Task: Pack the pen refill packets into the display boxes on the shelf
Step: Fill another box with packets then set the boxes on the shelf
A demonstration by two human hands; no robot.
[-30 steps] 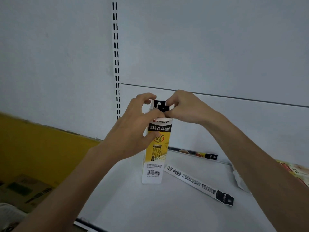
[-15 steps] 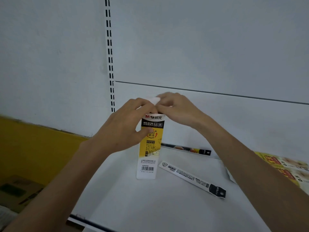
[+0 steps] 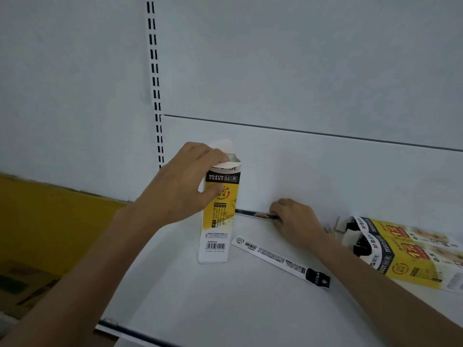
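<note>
The left hand (image 3: 185, 186) grips the display box (image 3: 217, 221) near its top. The thumb lies across the printed front and the other fingers (image 3: 213, 152) wrap the left side up to the raised white flap. The box stands upright on the white shelf (image 3: 225, 309), long axis vertical and open end up.

The right hand (image 3: 297, 221) is at the back of the shelf. Its curled fingers pinch the dark right end of a back packet (image 3: 253, 214), which lies left to right along the back wall.

A loose refill packet (image 3: 280, 261) lies flat just right of the box, apart from both hands. It runs diagonally, with the barcode end near the box and the black "M&G" header toward the near right.

The box front reads "MG-6139", "0.5", "黑" and "顺滑", with a barcode at the foot; the thumb covers part of the print.

Two more boxes (image 3: 406, 254) lie on their sides at the right, open ends leftward, marked "M&G" and "0.5".
</note>
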